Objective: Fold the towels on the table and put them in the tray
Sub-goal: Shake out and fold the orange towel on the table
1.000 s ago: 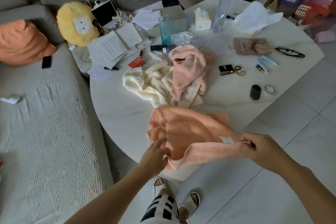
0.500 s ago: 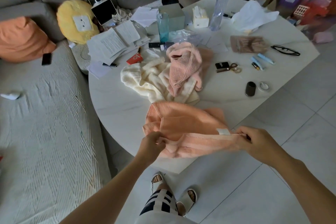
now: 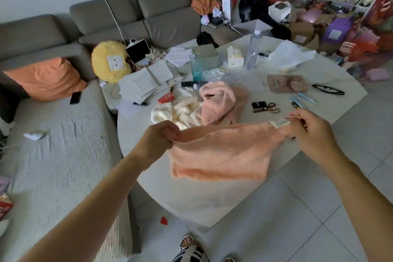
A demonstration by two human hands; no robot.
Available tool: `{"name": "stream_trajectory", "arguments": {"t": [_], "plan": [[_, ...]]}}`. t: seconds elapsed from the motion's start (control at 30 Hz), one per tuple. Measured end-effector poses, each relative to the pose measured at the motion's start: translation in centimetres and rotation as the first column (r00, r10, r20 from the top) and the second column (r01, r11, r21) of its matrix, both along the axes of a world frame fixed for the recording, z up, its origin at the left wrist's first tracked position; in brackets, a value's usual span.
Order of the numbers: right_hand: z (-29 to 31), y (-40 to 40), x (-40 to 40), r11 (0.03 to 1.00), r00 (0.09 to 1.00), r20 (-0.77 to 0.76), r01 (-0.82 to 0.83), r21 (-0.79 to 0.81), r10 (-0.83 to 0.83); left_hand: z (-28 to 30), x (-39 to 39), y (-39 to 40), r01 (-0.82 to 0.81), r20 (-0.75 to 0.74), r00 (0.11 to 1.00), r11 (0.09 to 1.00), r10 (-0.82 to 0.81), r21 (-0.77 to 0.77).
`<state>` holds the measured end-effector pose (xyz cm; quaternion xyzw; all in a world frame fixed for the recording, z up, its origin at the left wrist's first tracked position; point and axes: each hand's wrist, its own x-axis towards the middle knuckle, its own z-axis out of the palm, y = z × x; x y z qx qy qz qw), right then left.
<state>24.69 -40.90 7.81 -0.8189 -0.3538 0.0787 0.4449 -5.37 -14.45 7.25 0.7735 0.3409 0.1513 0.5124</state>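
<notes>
— Above the near edge of the white table [image 3: 148, 176], what has the person got?

— A peach towel [image 3: 221, 153], stretched out by its top edge. The left hand [image 3: 158, 140] has one corner bunched in a closed grip; the right hand [image 3: 310, 132] pinches the other corner, right by the white label [image 3: 280, 123]. The rest of it hangs down in front of the table edge, and I can't tell whether the bottom hem touches the top.

— Any more towels?

— Two, heaped behind it on the table: a cream towel [image 3: 170, 110] and a pink towel [image 3: 219, 100] lying partly over it. The peach one hides the near side of both.

— Can you see a tray?

— Not one I can pick out. The far side is crowded: a clear water bottle [image 3: 253, 51], a teal bottle [image 3: 196, 68], a tissue box [image 3: 235, 58], loose papers [image 3: 144, 83]. I can't make out whether either bottle holds anything.

— And to the right?

— Black glasses [image 3: 328, 89], small scissors [image 3: 269, 107], a few pens [image 3: 304, 97]. The right hand covers part of a dark thing beneath it; I can't name it.
</notes>
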Motion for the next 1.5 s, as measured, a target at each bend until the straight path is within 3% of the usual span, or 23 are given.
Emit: {"name": "stream_trajectory", "arguments": {"t": [0.07,0.1,0.23,0.33,0.43,0.5,0.57,0.6,0.63,0.7,0.77,0.8,0.87,0.97,1.07,1.13,1.17,1.27,1.4,1.5], "plan": [[1.4,0.6,-0.2,0.999,0.999,0.031,-0.023,0.025,0.022,0.7,-0.1,0.5,0.041,0.146,0.989,0.894,0.027,-0.445],[1.9,0.8,-0.4,0.999,0.998,0.049,-0.031,0.031,0.029,1.0,-0.1,0.7,0.047,0.195,0.978,0.837,0.072,-0.545],[2.1,1.2,-0.3,1.0,0.995,0.092,-0.03,0.001,0.03,1.3,0.2,1.1,-0.051,0.311,0.888,0.745,0.339,-0.666],[1.9,1.2,-0.4,0.999,0.995,0.092,-0.044,-0.022,0.046,0.8,0.1,1.2,-0.06,0.351,0.841,0.716,0.412,-0.696],[1.7,1.3,-0.7,0.997,0.994,0.087,-0.069,-0.033,0.072,0.2,-0.4,0.8,-0.173,0.304,0.862,0.799,0.406,-0.576],[1.6,1.3,-0.8,0.996,0.994,0.081,-0.076,-0.045,0.079,-0.4,-0.8,0.6,-0.252,0.183,0.939,0.946,0.29,-0.205],[1.5,1.1,-1.0,0.996,0.995,0.066,-0.071,-0.048,0.074,-0.9,-1.1,0.4,-0.142,0.0,0.99,0.976,0.144,0.168],[1.4,1.1,-1.0,0.996,0.996,0.057,-0.07,-0.048,0.073,-1.0,-1.2,0.2,-0.071,-0.069,0.994,0.975,0.087,0.212],[1.4,1.0,-1.1,0.996,0.996,0.05,-0.07,-0.048,0.072,-1.1,-1.1,-0.1,-0.019,-0.107,0.994,0.987,0.036,0.162],[1.4,0.9,-1.2,0.996,0.996,0.047,-0.072,-0.047,0.074,-1.3,-1.2,-0.3,0.024,-0.058,0.998,0.985,-0.034,-0.172],[1.3,0.8,-1.3,0.996,0.996,0.047,-0.074,-0.041,0.076,-1.6,-1.5,-0.5,0.076,0.072,0.996,0.849,-0.045,-0.522],[1.2,0.8,-1.3,0.997,0.996,0.047,-0.072,-0.038,0.074,-1.7,-1.6,-0.6,0.107,0.138,0.99,0.772,-0.026,-0.626],[1.0,0.6,-1.4,0.997,0.997,0.048,-0.066,-0.041,0.067,-2.0,-1.7,-0.9,0.176,0.265,0.964,0.675,0.03,-0.717],[0.7,0.4,-1.5,0.998,0.998,0.041,-0.054,-0.044,0.055,-2.4,-1.5,-1.7,0.169,0.369,0.916,0.681,0.158,-0.713],[0.5,0.1,-1.6,0.998,0.997,0.055,-0.049,-0.049,0.052,-2.6,-1.5,-2.3,-0.024,0.322,0.917,0.837,0.237,-0.546],[0.4,0.1,-1.7,0.997,0.997,0.054,-0.049,-0.052,0.051,-3.0,-1.5,-2.4,-0.168,0.198,0.957,0.962,0.212,-0.215],[0.5,0.1,-1.8,0.998,0.997,0.052,-0.047,-0.052,0.049,-3.3,-1.6,-2.6,-0.192,0.139,0.97,0.98,0.198,-0.053],[0.6,0.1,-2.1,0.998,0.998,0.046,-0.047,-0.044,0.049,-3.8,-2.0,-2.9,-0.166,0.077,0.986,0.954,0.151,0.248],[0.6,0.1,-2.3,0.997,0.997,0.043,-0.059,-0.044,0.061,-4.4,-2.8,-2.9,-0.048,0.027,0.999,0.893,0.04,0.448],[0.6,0.1,-2.5,0.996,0.997,0.032,-0.073,-0.044,0.074,-4.6,-3.2,-2.5,0.031,-0.052,0.999,0.789,0.001,0.614]]}}
